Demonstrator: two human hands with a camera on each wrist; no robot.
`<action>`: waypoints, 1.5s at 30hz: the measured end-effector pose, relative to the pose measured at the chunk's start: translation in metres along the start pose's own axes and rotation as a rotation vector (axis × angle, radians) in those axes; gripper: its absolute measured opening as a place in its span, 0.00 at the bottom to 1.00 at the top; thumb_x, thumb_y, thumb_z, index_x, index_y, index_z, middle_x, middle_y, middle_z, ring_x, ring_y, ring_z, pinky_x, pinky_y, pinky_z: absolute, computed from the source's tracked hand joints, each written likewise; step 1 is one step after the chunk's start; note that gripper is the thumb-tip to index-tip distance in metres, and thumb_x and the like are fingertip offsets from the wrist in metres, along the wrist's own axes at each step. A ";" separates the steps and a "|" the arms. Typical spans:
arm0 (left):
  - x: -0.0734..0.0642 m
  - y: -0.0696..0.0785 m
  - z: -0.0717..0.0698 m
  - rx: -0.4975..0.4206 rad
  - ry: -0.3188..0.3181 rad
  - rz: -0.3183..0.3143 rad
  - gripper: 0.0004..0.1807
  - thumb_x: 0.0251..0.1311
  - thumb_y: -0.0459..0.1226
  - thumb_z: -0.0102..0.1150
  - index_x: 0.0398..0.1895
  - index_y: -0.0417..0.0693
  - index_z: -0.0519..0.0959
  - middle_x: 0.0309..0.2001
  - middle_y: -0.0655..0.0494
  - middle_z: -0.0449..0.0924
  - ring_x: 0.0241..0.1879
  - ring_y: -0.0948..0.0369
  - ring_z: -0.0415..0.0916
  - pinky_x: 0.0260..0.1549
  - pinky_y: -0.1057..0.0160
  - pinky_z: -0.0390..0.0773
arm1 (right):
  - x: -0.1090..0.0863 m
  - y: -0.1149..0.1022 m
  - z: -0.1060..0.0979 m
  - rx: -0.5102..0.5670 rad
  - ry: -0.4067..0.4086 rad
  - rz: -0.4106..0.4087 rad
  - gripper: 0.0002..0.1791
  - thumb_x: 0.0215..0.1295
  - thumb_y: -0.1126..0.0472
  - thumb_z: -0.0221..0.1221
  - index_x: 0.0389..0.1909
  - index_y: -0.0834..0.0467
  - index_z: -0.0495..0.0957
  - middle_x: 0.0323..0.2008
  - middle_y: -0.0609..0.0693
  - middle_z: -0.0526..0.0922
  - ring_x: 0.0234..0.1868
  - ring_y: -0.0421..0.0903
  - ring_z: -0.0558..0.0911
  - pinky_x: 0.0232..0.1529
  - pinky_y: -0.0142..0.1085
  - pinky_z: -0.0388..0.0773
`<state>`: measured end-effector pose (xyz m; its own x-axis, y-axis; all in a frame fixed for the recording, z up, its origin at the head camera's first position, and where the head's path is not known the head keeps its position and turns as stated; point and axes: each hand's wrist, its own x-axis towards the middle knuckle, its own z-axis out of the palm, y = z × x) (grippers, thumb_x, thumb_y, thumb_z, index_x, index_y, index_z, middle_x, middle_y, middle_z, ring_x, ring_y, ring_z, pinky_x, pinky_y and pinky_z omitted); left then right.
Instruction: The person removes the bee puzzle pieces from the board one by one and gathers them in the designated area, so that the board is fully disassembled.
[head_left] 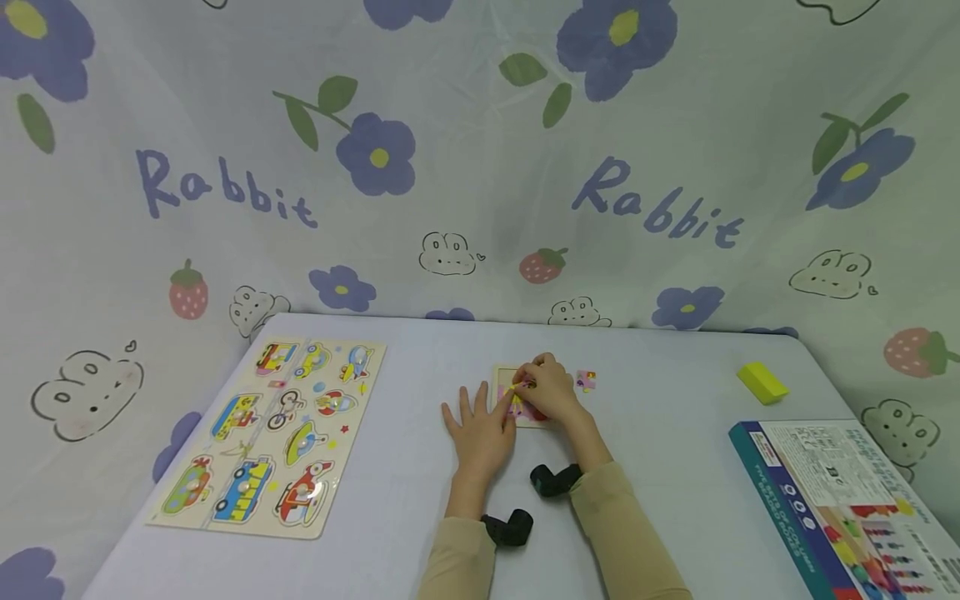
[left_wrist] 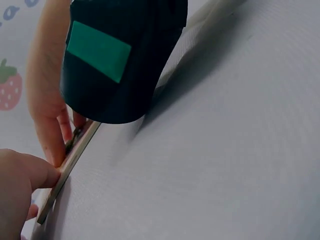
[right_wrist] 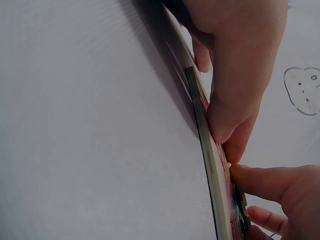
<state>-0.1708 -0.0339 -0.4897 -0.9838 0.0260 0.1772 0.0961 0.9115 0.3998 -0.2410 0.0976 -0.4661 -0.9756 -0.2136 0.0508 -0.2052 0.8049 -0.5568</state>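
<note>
A small square wooden jigsaw puzzle with a pink and yellow picture lies flat on the table, partly hidden by both hands. My left hand is at its left side with fingers spread, and the thumb touches the board. From the right, my right hand reaches over the puzzle with curled fingers. In the right wrist view its thumb and fingertip pinch at a puzzle piece on the board's surface, close to the left hand's fingertip. A loose puzzle piece lies just right of the board.
A large wooden vehicle puzzle board lies at the left. To the right are a yellow block and a blue-edged box. Black wrist cameras stick out at both wrists. A patterned cloth hangs behind the table.
</note>
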 end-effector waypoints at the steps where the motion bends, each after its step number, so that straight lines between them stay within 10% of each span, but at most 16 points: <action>1: 0.000 0.000 0.000 -0.002 -0.001 0.001 0.21 0.61 0.44 0.47 0.58 0.62 0.74 0.66 0.45 0.60 0.67 0.37 0.45 0.58 0.31 0.35 | 0.000 0.000 0.000 0.004 0.003 -0.001 0.04 0.56 0.56 0.63 0.32 0.50 0.80 0.48 0.57 0.71 0.48 0.57 0.71 0.43 0.51 0.67; 11: 0.000 0.003 -0.001 -0.014 0.010 0.002 0.20 0.62 0.44 0.48 0.58 0.61 0.75 0.65 0.44 0.61 0.67 0.37 0.46 0.58 0.31 0.36 | -0.004 -0.001 -0.003 0.113 0.038 0.052 0.04 0.58 0.58 0.61 0.34 0.51 0.78 0.49 0.59 0.71 0.53 0.61 0.66 0.51 0.58 0.60; 19: 0.000 0.003 0.000 -0.004 0.010 0.001 0.20 0.62 0.44 0.48 0.57 0.61 0.75 0.65 0.44 0.61 0.67 0.37 0.46 0.58 0.31 0.37 | -0.006 -0.002 -0.009 0.324 0.132 0.079 0.08 0.55 0.66 0.63 0.37 0.59 0.81 0.41 0.56 0.74 0.40 0.50 0.73 0.42 0.43 0.71; 45: 0.000 0.002 -0.001 -0.023 0.020 -0.013 0.20 0.61 0.43 0.49 0.57 0.60 0.75 0.66 0.44 0.61 0.67 0.37 0.46 0.58 0.31 0.36 | -0.016 0.015 -0.017 0.510 0.269 0.284 0.20 0.58 0.68 0.56 0.54 0.60 0.71 0.42 0.57 0.74 0.38 0.48 0.75 0.31 0.30 0.71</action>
<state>-0.1702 -0.0319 -0.4882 -0.9819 0.0055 0.1894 0.0867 0.9019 0.4231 -0.2295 0.1226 -0.4615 -0.9855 0.1691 0.0129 0.0621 0.4307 -0.9004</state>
